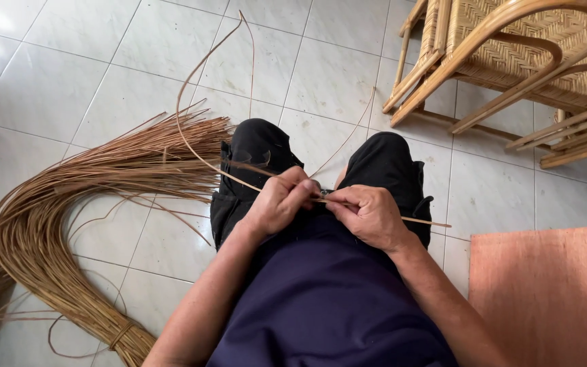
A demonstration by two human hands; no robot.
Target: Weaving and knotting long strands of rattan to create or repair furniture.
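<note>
- Rattan strand, thin and tan, is pinched in both my hands above my lap; left hand closes on it where it curves up and away over the floor, right hand is pressed shut just beside, with a short stiff end poking out past my right knee.
- A small metal blade seems to sit between my fingertips; too small to tell.
- I judge steady tension and short, even pulls keep the strand from splitting.
- Left of my lap lies a tied rattan bundle; beyond my right knee, wicker chairs; a pink mat beside.
- No containers show.
</note>
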